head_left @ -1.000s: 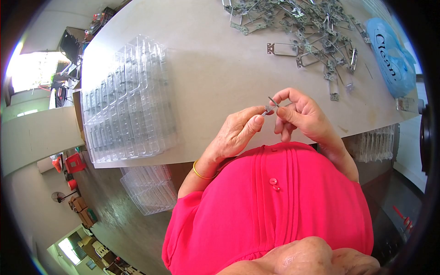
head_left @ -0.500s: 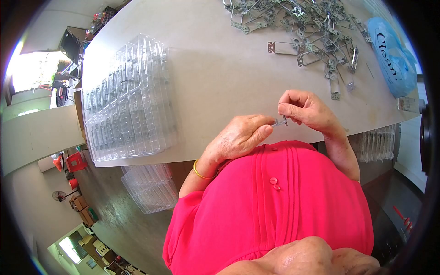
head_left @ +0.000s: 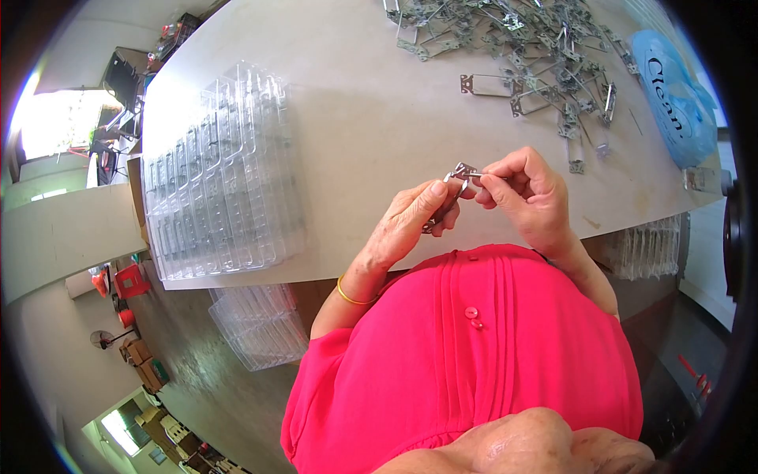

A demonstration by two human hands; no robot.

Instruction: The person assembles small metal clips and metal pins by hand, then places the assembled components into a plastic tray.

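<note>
Close to the table's front edge, my left hand (head_left: 410, 220) grips a small metal bracket (head_left: 463, 171), whose cut-out end sticks up past the thumb. My right hand (head_left: 530, 196) is closed in a pinch at that end, thumb and forefinger on a thin metal rod (head_left: 477, 174) that meets the bracket. The fingers hide part of both pieces. Beyond my hands, a tangled pile of similar metal brackets (head_left: 545, 55) covers the far right of the table. One bracket (head_left: 489, 85) lies at the pile's near left side.
Stacked clear plastic trays (head_left: 225, 182) holding metal parts stand on the table (head_left: 355, 118) at left. More clear trays (head_left: 260, 324) sit below the table edge. A blue plastic bag (head_left: 671, 99) and a small clear box (head_left: 700, 180) lie at right.
Both hands have lifted slightly away from my body. The bracket has turned so its cut-out end now shows above my left thumb, and my right fingers pinch the rod beside it.
</note>
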